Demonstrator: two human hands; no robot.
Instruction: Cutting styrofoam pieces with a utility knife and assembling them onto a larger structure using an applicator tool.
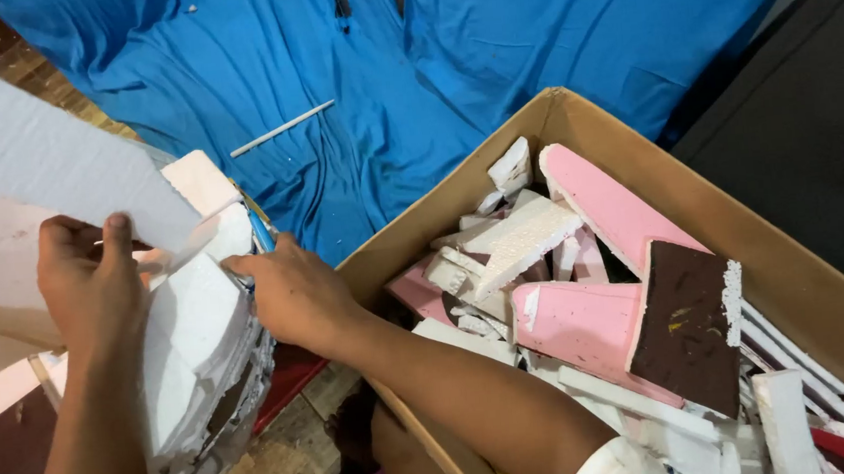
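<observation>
My left hand (89, 283) grips the edge of a large white foam sheet (25, 168) at the left, thumb up against its face. My right hand (291, 292) is closed around a blue-handled cutter (261, 230), whose tip rests against a stack of white foam pieces (198, 325) just below the sheet. The blade itself is hidden between my hand and the foam.
A cardboard box (797, 278) at the right holds several white, pink and brown foam offcuts (589, 319). Blue cloth (379, 70) covers the floor behind, with a thin white stick (281, 128) lying on it. Wooden floor shows below the foam stack.
</observation>
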